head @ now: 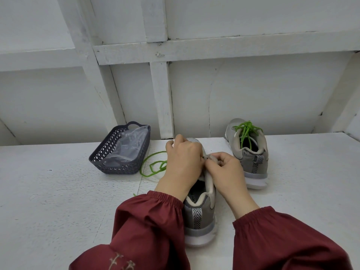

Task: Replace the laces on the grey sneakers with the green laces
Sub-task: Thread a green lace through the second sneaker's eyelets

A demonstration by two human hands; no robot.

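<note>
Grey sneaker (pixel 198 215) stands heel-toward-us on the white surface (pixel 58 201), both hands working at its eyelets. From the head view, the left hand (pixel 183 162) curls over the upper near the front. The right hand (pixel 224 168) pinches the pale edge by the tongue. Whether a lace tip sits between the fingertips is hidden.

A loose green lace (pixel 153 166) trails in limp loops off to the left. It looks thin, light and floppy, so I'd hold it right at the stiff tip for threading. The shoe seems soft and light enough to need steadying.

The second sneaker (pixel 253 162), already laced green, stands near on the right. A dark basket (pixel 116 166) with a clear plastic bag (pixel 130 147) sits to the left. The surface looks rough and painted, backed by a white framed wall (pixel 161 98).
</note>
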